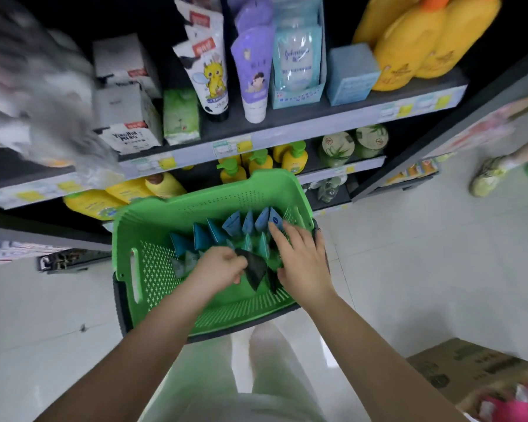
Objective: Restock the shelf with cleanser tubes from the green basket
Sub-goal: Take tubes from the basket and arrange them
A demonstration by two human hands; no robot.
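Tubes [226, 231] upright in basket [153, 220]; left hand [223, 266] pinches dark tube [253, 269] to lift, right hand [302, 254] fingers spread, steadying neighbours underneath.

green basket [153, 226]: perforated plastic, slight sheen
cleanser tubes [217, 231]: smooth plastic, matt
floor [409, 269]: glossy pale tiles
box [457, 373]: matt brown cardboard
shelf [287, 129]: matt dark board

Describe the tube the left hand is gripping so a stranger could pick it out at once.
Find the green basket on the floor before the shelves, holding upright cleanser tubes. At its near side, the left hand grips the black tube. Its neighbours are all blue or teal; this one is near black.
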